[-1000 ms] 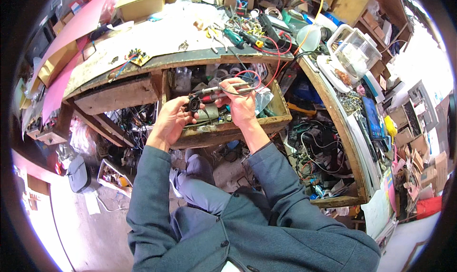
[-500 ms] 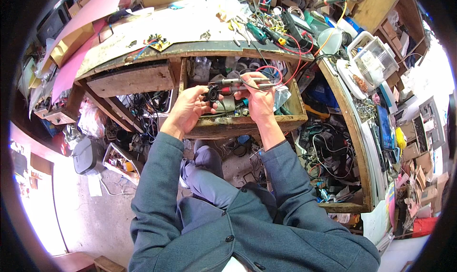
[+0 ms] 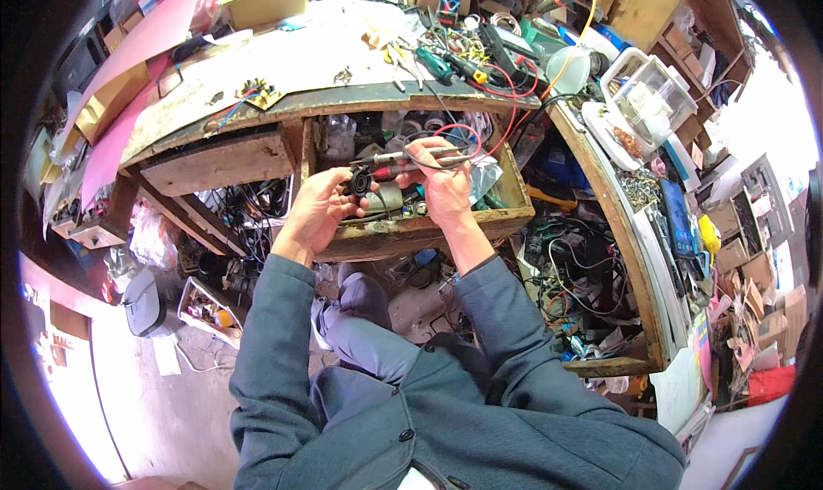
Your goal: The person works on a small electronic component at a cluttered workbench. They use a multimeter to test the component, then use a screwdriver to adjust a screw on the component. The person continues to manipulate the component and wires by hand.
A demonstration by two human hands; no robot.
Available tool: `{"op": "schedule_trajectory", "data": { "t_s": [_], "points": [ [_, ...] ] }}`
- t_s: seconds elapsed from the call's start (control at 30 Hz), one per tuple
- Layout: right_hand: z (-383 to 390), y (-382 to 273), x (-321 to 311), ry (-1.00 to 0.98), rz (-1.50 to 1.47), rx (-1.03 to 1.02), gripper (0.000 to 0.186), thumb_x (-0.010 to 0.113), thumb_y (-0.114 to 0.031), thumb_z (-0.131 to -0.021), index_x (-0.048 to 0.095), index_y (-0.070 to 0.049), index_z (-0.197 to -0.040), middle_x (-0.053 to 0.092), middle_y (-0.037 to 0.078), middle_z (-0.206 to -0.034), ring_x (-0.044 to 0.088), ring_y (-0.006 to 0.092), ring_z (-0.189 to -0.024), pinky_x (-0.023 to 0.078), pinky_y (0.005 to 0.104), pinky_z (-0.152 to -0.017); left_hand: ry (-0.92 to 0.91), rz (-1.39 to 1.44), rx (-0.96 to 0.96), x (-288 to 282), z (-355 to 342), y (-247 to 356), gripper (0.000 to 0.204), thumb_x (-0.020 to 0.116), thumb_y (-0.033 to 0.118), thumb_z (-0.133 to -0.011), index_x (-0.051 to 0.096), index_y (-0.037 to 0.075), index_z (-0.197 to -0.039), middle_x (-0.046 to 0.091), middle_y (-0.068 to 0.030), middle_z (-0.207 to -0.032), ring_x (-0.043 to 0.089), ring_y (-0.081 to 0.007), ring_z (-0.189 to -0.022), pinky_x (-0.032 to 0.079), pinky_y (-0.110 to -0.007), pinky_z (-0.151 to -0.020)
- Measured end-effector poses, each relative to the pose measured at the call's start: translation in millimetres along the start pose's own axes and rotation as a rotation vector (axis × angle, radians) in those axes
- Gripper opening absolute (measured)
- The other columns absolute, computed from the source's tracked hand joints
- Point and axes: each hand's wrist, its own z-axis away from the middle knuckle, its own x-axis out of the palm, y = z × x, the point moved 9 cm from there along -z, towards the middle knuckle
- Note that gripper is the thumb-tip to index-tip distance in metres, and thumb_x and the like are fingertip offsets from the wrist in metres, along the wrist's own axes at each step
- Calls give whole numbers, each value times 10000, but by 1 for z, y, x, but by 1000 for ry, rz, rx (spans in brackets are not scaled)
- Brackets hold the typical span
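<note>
Workshop: cluttered bench (image 3: pixel 334 101), pliers (image 3: pixel 406 68), cables (image 3: pixel 576 276).

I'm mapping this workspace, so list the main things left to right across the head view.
Dark gray case → left hand → round black part → right hand → clear plastic container → yellow object → red object.

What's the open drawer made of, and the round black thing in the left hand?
The drawer looks like rough wood: its front is brown, patchy and worn. The round black thing is perhaps smooth plastic, since it's dark with a neat ring shape, but too small in view to rule out rubber or metal.
</note>
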Motion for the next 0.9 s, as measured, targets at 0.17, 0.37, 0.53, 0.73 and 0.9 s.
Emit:
{"op": "schedule_trajectory", "data": {
  "t_s": [0.17, 0.37, 0.53, 0.73, 0.9],
  "points": [
    [-1, 0, -2, -8, -4, 0, 135, 701, -126, -919, 670, 4, -940, 689, 103, -781, 671, 177, -602, 562, 290, -529, 11, -18, -5, 2, 1, 2, 282, 588, 280, -967, 661, 39, -1094, 723, -111, -971, 659, -162, -747, 537, -307, -684],
    [0, 0, -4, 16, 14, -31, 134, 704, -124, -915, 668, 3, -933, 694, 101, -772, 668, 179, -582, 552, 288, -512, -20, 28, 8, 2, 0, -1, 321, 552, 274, -989, 618, 12, -1160, 714, -129, -992, 658, -173, -755, 545, -300, -683],
    [-1, -2, -4, 20, -4, -46, 152, 705, -132, -917, 663, 9, -955, 697, 113, -788, 676, 187, -578, 558, 292, -510, -41, 46, -17, 7, -1, 0, 316, 543, 275, -994, 615, 19, -1163, 709, -127, -980, 651, -166, -741, 547, -299, -671],
    [1, -2, -1, 30, 1, -33, 156, 705, -135, -919, 660, 10, -953, 691, 107, -784, 677, 188, -582, 559, 288, -510, -1, 47, -17, 5, 1, 1, 339, 557, 325, -991, 635, 31, -1140, 700, -106, -949, 652, -162, -738, 547, -298, -659],
    [2, -2, -1, 18, -12, -37, 142, 702, -124, -919, 660, 7, -951, 693, 111, -783, 679, 189, -586, 559, 291, -510, -4, 51, 1, 9, 3, 4, 342, 536, 329, -1014, 632, 30, -1148, 698, -110, -959, 651, -160, -743, 547, -299, -658]
  ]
}}
